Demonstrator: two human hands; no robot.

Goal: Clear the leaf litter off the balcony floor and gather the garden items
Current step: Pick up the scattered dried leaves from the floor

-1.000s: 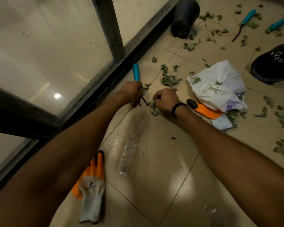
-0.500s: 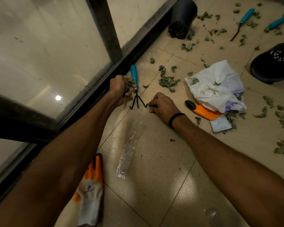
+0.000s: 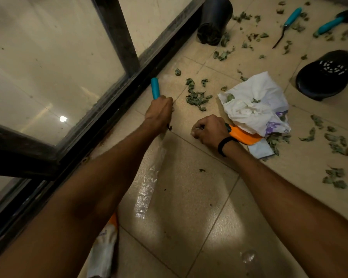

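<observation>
Teal plastic is showing above the left hand [image 3: 159,115], which is gripping the hand rake [image 3: 155,90] in a full fist, fingers wrapped round the lower handle. The handle end is projecting toward twelve o'clock, and a dark tine tip is protruding below the heel of the hand at six o'clock. The right hand [image 3: 209,131] is resting knuckles-up on the tiled floor [image 3: 189,207], fingers curled tight; whether anything is held inside cannot be told. The nearest leaf litter [image 3: 197,98] is lying loose on the tiles at one o'clock from the left hand's fingers and twelve o'clock from the right's, near both, touching neither. A white bag [image 3: 253,105] is sitting at two o'clock from the right hand, partly covering an orange-handled tool [image 3: 243,135] just beside the wrist. Further leaves [image 3: 335,177] are lying scattered toward the frame's three o'clock.
</observation>
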